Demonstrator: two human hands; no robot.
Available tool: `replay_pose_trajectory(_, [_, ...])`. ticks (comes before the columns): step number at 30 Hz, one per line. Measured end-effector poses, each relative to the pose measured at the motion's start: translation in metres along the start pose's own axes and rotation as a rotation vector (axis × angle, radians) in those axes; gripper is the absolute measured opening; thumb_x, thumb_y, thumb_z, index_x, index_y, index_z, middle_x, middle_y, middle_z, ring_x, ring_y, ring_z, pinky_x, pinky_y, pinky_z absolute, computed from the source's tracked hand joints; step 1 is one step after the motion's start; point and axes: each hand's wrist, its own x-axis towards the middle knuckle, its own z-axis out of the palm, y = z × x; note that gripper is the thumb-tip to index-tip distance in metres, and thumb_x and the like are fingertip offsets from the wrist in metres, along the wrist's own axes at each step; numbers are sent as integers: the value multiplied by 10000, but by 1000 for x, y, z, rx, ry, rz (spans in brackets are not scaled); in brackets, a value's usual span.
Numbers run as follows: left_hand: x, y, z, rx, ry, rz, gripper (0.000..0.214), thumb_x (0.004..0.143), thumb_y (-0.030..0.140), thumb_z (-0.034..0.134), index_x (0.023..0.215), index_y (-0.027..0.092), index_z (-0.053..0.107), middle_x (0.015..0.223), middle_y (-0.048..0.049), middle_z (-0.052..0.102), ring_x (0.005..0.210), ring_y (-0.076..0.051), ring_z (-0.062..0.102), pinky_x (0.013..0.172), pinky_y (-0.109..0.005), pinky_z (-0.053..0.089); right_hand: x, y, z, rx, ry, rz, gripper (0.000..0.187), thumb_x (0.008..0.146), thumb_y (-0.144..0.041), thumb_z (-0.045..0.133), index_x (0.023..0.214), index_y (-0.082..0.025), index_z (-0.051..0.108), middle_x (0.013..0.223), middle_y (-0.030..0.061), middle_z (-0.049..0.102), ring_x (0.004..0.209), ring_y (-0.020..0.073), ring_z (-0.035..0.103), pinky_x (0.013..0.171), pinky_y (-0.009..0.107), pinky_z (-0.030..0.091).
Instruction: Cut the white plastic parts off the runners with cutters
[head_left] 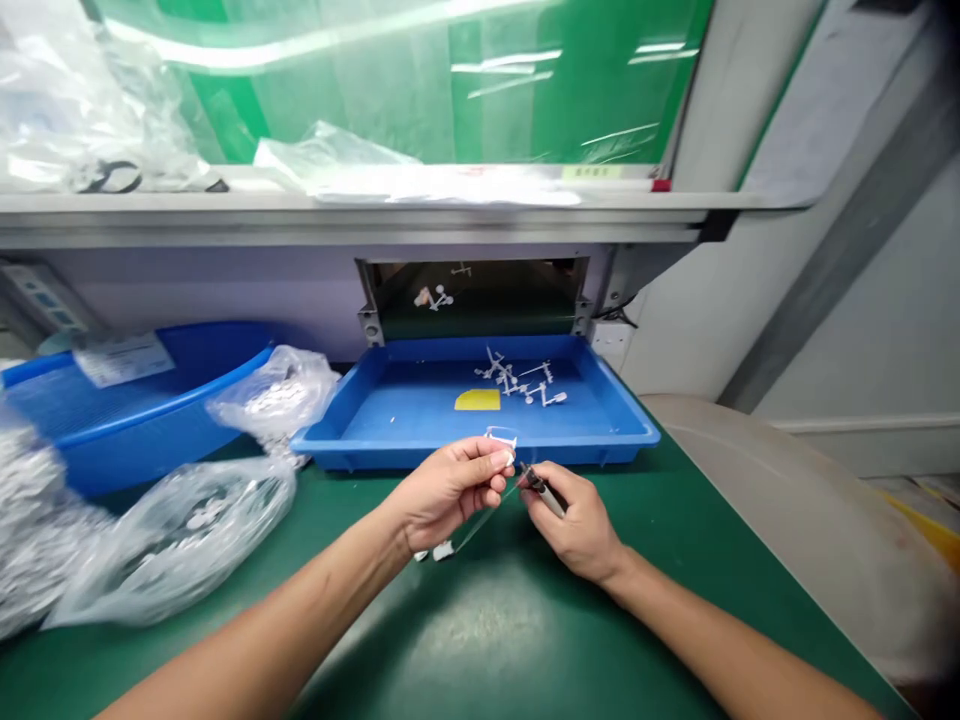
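Fingertips of my left hand [450, 492] pinch a small white plastic part [504, 438] with thin runners, just at the front rim of a blue tray [480, 456]. Close beside it, my right hand [589, 530] is closed around a small hand tool [549, 497] with a dark tip and grey handle; its exact kind does not show clearly. The tool's tip is near the left fingertips. White plastic sprues [517, 378] lie in the tray near a yellow patch [478, 400]. Small white pieces [443, 551] show on the green table beneath my left wrist.
Behind the tray, a conveyor belt [480, 318] carries white pieces [435, 297] in a wall opening. Plastic bags of white parts [202, 530] and a large blue basin [150, 425] stand at left. A shelf [337, 228] spans above. The green table's [720, 580] edge runs along the right.
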Motion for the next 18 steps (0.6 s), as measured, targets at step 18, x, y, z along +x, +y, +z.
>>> replay_pose_trajectory(18, [-82, 168, -126, 1170, 729, 364, 230, 709, 341, 755, 804, 137, 705, 665, -35, 647, 582, -156, 597, 538, -225, 481, -4, -24, -15, -145, -631, -145, 507, 785, -77, 480, 1217, -317, 595, 1513, 53, 328, 1332, 271, 424, 952, 346, 481])
